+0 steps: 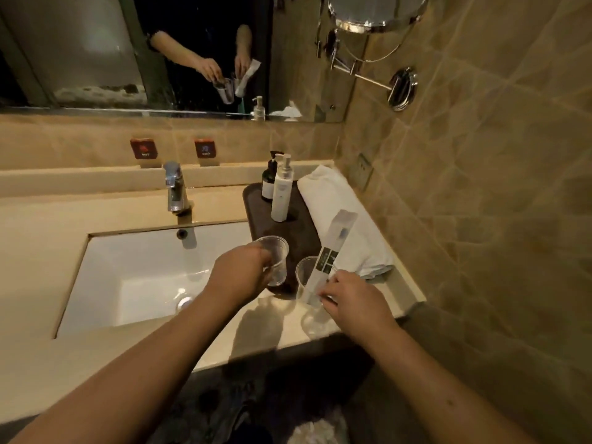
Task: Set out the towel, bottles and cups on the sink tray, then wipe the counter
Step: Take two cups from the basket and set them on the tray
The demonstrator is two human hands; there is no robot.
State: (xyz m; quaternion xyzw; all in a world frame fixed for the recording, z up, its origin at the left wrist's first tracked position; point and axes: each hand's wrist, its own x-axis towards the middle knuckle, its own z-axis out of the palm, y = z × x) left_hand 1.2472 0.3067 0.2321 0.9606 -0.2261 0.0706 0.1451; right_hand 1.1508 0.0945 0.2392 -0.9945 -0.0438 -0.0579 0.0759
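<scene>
A dark tray (253, 216) lies on the counter to the right of the sink. At its far end stand a dark pump bottle (267, 184) and a white pump bottle (282, 197). A rolled white towel (336, 206) lies along the tray's right side. My left hand (240, 274) grips a clear plastic cup (275, 251) over the tray's near end. My right hand (355, 302) holds a second clear cup (304, 274) together with a long white packet (333, 251) that stands in or against that cup.
The white sink basin (137, 270) and chrome tap (175, 190) are to the left. The beige counter (32, 245) runs around them. A tiled wall (480, 187) closes the right side, with a mirror (160, 49) behind and a round swing-arm mirror (374, 11).
</scene>
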